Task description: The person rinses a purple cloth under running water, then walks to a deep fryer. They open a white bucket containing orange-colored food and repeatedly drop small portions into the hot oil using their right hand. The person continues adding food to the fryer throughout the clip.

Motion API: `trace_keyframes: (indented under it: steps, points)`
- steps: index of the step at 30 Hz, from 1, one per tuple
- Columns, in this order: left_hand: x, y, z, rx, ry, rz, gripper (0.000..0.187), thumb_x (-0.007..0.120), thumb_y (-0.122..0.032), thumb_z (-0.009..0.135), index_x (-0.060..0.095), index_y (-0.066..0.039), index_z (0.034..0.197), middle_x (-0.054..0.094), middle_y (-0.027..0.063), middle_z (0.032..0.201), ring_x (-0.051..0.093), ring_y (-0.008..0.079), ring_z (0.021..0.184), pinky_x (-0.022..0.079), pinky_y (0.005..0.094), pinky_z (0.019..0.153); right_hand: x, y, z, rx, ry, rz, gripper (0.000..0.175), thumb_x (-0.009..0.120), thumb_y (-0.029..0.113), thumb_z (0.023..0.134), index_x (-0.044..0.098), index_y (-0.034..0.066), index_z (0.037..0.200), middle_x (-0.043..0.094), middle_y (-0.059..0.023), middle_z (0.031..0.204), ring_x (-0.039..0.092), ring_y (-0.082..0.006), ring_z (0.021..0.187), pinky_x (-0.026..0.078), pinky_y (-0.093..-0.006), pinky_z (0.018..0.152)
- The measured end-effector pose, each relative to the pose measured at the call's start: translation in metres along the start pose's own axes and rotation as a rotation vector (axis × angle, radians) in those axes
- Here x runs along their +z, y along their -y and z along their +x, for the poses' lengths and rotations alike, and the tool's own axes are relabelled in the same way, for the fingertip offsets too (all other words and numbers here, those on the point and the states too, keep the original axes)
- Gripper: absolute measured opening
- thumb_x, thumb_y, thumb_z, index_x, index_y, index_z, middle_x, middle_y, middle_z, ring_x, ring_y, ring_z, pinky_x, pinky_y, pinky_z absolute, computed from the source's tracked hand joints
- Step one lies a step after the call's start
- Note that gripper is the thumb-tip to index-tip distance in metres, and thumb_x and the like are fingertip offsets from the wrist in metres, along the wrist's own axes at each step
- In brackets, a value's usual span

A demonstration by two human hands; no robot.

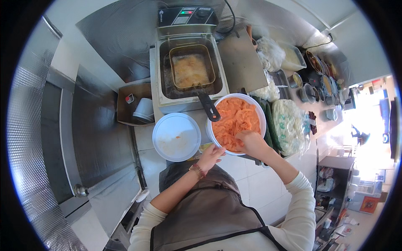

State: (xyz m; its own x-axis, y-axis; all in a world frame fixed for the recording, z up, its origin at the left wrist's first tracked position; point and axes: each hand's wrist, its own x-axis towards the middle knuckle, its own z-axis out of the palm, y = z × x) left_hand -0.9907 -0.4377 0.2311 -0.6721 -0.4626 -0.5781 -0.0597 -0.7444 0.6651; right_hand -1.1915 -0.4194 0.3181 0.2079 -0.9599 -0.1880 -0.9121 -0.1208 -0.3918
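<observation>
A round white tub (262,110) holds raw meat pieces in an orange marinade (234,114). My right hand (251,142) reaches over the near right rim, its fingers curled into the meat and the tips partly hidden. At the near left rim, my left hand (211,158) grips the tub's edge with thumb and fingers. Left of the tub lies a round white lid (177,128) with orange smears. Behind them stands a deep fryer (161,98). Its wire basket (214,70) sits in bubbling oil, and the black basket handle (208,105) sticks out over the tub's rim.
Cucumbers (272,128) and a plastic bag of pale shredded vegetables (290,125) lie right of the tub. A metal cover panel (241,59) leans beside the fryer. Farther right are metal containers (307,93). A cardboard box (125,114) stands left, near a door with a knob (81,190).
</observation>
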Motion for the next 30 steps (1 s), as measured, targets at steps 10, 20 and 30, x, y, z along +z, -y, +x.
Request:
trace_keyframes:
  steps: [10,20,30]
  points:
    - [-0.001,0.0,0.001,-0.016,0.018,0.026,0.031,0.058,-0.031,0.091,0.053,-0.008,0.111,0.056,0.0021,0.109,0.057,0.0127,0.103,0.049,0.0317,0.081,-0.04,-0.003,0.009,0.391,0.059,0.5,0.017,0.067,0.01,0.072,0.066,-0.0033,0.083,0.064,-0.0082,0.068,0.06,-0.0106,0.063,0.049,-0.0258,0.062]
    - [-0.001,-0.002,0.0,-0.029,0.025,0.026,0.033,0.058,-0.033,0.091,0.052,-0.009,0.113,0.056,0.0015,0.11,0.056,0.0128,0.104,0.047,0.0344,0.084,-0.098,-0.015,0.013,0.415,-0.071,0.624,0.008,0.064,0.003,0.072,0.064,-0.003,0.077,0.06,-0.0007,0.066,0.055,-0.0047,0.061,0.044,-0.0189,0.056]
    - [-0.006,0.004,0.008,0.03,0.054,0.153,0.032,0.055,-0.034,0.092,0.055,-0.007,0.108,0.06,0.0017,0.104,0.058,0.0113,0.098,0.048,0.0297,0.077,-0.181,0.001,0.062,0.209,-0.304,0.768,0.015,0.063,0.014,0.083,0.066,-0.0007,0.087,0.063,-0.002,0.073,0.052,-0.0058,0.062,0.039,-0.0195,0.055]
